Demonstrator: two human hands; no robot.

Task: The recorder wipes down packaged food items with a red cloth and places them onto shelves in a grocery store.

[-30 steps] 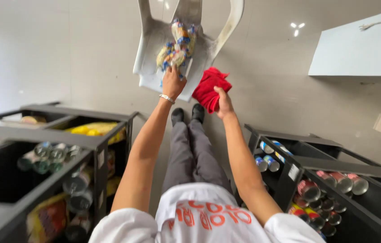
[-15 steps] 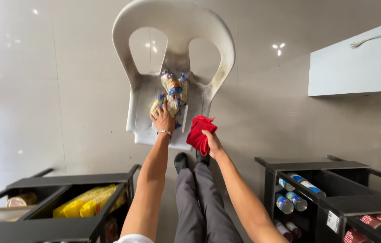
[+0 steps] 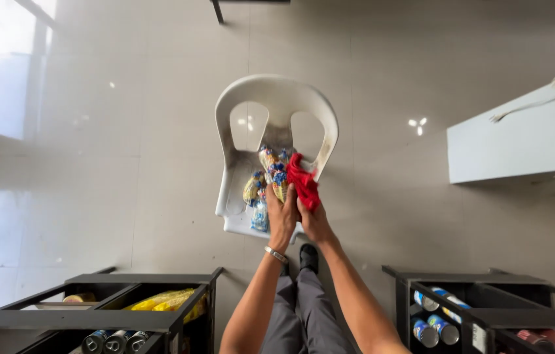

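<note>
Snack packets (image 3: 266,187) lie in a heap on the seat of a white plastic chair (image 3: 277,98), which serves as a low surface within reach of both arms. Left hand (image 3: 282,219) is closed around one packet from the heap. Right hand (image 3: 315,223) grasps a red cloth (image 3: 302,182) just beside the packets. Black racks (image 3: 127,314) with cans (image 3: 435,328) stand at both sides.

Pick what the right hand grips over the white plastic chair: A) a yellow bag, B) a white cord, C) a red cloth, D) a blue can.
C: the right hand has its grip on a red cloth above the white plastic chair.
</note>
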